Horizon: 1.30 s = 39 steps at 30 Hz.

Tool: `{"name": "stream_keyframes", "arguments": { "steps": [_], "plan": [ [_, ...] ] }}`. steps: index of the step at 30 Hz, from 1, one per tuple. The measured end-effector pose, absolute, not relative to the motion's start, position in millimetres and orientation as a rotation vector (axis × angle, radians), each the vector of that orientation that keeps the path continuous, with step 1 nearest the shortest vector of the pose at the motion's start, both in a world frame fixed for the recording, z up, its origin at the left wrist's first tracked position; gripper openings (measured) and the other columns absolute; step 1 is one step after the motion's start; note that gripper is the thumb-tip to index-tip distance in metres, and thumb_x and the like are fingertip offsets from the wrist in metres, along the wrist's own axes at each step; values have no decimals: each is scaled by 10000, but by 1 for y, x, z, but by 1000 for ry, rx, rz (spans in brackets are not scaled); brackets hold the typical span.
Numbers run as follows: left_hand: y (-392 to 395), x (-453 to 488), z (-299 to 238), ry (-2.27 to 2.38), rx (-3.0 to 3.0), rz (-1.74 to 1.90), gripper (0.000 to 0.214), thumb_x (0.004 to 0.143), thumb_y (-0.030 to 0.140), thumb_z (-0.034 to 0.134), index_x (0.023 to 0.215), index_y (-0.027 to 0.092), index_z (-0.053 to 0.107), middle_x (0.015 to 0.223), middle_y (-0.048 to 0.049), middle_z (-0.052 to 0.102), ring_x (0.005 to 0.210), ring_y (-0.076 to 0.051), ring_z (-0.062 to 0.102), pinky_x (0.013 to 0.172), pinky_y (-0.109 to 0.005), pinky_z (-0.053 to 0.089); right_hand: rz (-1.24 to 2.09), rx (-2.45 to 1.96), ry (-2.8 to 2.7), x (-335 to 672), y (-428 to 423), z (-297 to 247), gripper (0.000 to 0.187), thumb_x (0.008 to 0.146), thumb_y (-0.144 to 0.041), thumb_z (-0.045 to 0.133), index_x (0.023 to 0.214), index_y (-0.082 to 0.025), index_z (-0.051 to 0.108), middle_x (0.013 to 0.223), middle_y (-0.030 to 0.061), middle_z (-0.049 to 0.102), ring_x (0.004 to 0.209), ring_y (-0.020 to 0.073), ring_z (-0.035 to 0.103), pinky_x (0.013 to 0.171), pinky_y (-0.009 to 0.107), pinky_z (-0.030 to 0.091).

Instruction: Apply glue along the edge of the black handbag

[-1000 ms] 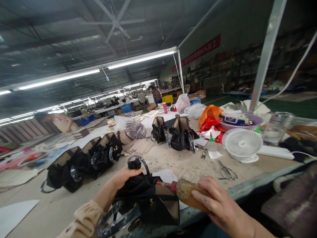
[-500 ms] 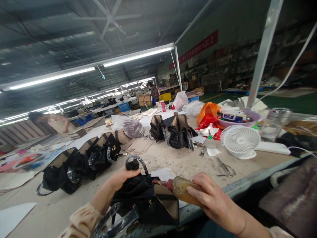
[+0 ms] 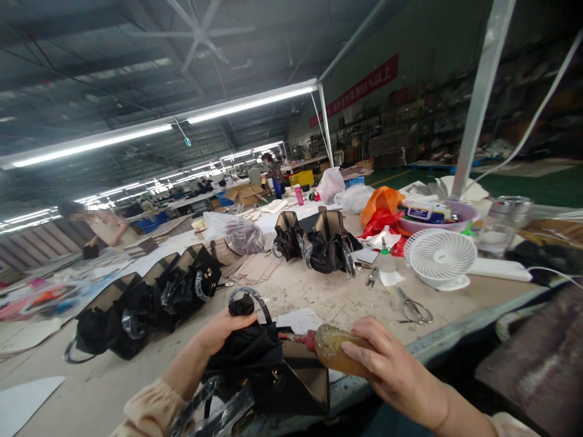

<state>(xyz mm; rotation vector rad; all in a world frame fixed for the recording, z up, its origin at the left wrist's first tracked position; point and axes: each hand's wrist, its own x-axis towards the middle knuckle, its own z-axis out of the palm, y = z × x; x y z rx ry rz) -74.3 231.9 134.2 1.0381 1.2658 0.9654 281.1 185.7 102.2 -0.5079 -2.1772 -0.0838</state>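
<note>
A black handbag lies at the near table edge, its beige inside facing right and its handles wrapped in clear film. My left hand is closed on the bunched black lining at the bag's far side. In my right hand is a yellowish glue bottle with a red nozzle, held nearly level. Its tip reaches over the bag's opening beside the lining; whether it touches cannot be made out.
Several black handbags stand in a row at left, two more farther back. Scissors, a white fan, a glass jar and a purple basin sit at right. A person is across the table.
The glue bottle's tip has shifted slightly left and down along the lining. My left hand keeps its hold. The person across the table now has a dark item by one hand.
</note>
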Motion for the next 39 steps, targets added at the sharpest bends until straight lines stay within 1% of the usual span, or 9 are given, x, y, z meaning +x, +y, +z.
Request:
{"name": "stream_keyframes", "arguments": {
  "steps": [3, 9, 15, 20, 26, 31, 34, 39],
  "plan": [
    [232, -77, 132, 1297, 1015, 977, 328, 544, 290, 880, 808, 182, 718, 795, -9, 739, 753, -173, 662, 792, -307, 504, -94, -528, -2151, 283, 187, 98, 471, 775, 67, 388, 1168, -140, 543, 1029, 128, 532, 941, 216, 530, 756, 353, 506],
    [230, -76, 135, 1295, 1039, 962, 303, 544, 302, 882, 772, 182, 723, 759, 2, 732, 729, -152, 655, 757, -270, 504, -91, -562, -2140, 286, 184, 92, 495, 755, 64, 401, 1182, -145, 540, 1039, 136, 539, 966, 231, 540, 752, 356, 521],
    [229, -73, 138, 1267, 1043, 959, 291, 557, 288, 876, 784, 178, 731, 756, -9, 733, 761, -171, 666, 826, -304, 503, -47, -540, -2149, 283, 185, 92, 537, 743, 75, 399, 1214, -157, 511, 1040, 122, 522, 922, 212, 526, 737, 352, 510],
    [228, -74, 139, 1268, 996, 979, 300, 544, 277, 880, 790, 190, 732, 758, -1, 735, 750, -169, 667, 802, -300, 506, -59, -577, -2152, 283, 186, 89, 530, 762, 78, 391, 1223, -161, 497, 1035, 117, 516, 921, 206, 510, 732, 349, 509],
    [226, -72, 142, 1288, 1036, 966, 291, 531, 303, 885, 735, 174, 721, 677, 8, 708, 676, -149, 641, 739, -274, 500, -39, -601, -2156, 283, 181, 92, 563, 712, 67, 400, 1204, -173, 529, 1041, 118, 530, 938, 218, 533, 748, 355, 524],
    [228, -74, 138, 1286, 1024, 961, 291, 552, 285, 879, 771, 179, 719, 735, 5, 720, 728, -150, 650, 765, -271, 500, -32, -611, -2159, 283, 183, 91, 569, 731, 67, 405, 1229, -186, 511, 1032, 110, 534, 882, 199, 533, 710, 333, 516],
    [229, -77, 135, 1299, 1030, 970, 301, 556, 279, 877, 788, 180, 711, 765, 5, 724, 747, -147, 649, 767, -263, 498, 6, -650, -2188, 285, 183, 85, 592, 714, 76, 398, 1232, -191, 502, 1049, 112, 528, 895, 202, 526, 723, 344, 515],
    [229, -77, 134, 1297, 1051, 948, 287, 557, 298, 874, 727, 167, 684, 682, 13, 689, 670, -132, 623, 699, -251, 492, 56, -657, -2190, 287, 179, 81, 610, 696, 76, 405, 1238, -191, 489, 1066, 117, 504, 954, 223, 517, 766, 373, 523]
  ]
}}
